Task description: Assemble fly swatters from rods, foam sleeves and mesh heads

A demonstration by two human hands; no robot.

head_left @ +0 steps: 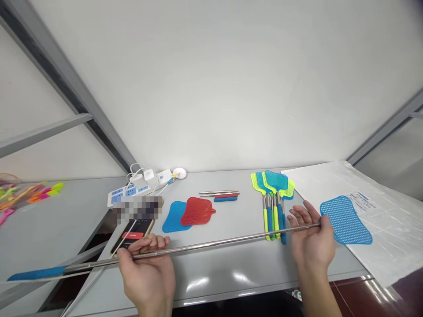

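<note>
A blue fly swatter with a telescopic metal rod [214,242] stretches across the view, drawn out long and slightly tilted. My left hand [148,273], palm up, holds the rod between thumb and fingers near its blue handle [38,273]. At the other end my right hand [312,242] grips the rod just below the blue mesh head [345,220], with thumb over it and the other fingers loosely curled. Behind the rod lies a bunch of yellow-green and blue fly swatters [274,202]. A red swatter head [197,211] overlaps a blue swatter head [176,216] on the table.
Metal rods [218,193] lie beside red and blue handles [226,198]. A phone [134,233] and a power strip [130,192] with white cables are at the left. White wrapping sheet [317,180] covers the table's right end. Grey frame posts [79,97] flank the table [231,268].
</note>
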